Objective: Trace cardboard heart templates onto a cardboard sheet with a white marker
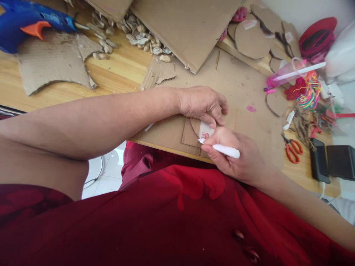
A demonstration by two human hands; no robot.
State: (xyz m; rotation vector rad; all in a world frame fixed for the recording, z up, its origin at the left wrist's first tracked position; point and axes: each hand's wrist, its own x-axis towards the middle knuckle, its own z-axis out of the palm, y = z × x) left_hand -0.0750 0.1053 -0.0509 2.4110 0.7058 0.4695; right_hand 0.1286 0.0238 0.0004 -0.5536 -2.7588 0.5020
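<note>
Cardboard cutout (pixel 194 127) lies at the table edge (pixel 166 148), pressed down by the unclenched left hand (pixel 203 105); right hand (pixel 241 159) grips a white pen (pixel 224 150), scissors (pixel 292 147) near.

Only one camera is giving a view here. It is sitting on the person's head and is looking forward and steeply down, so the red garment (pixel 177 221) is filling the whole lower part of the frame. The wooden table (pixel 122 70) is running across the upper half. The camera is working very near: the left hand (pixel 203 105) and the right hand (pixel 235 155), which is gripping a white pen (pixel 223 150), are lying just right of the centre. A pale wall (pixel 305 9) is showing only in the upper right corner.
</note>
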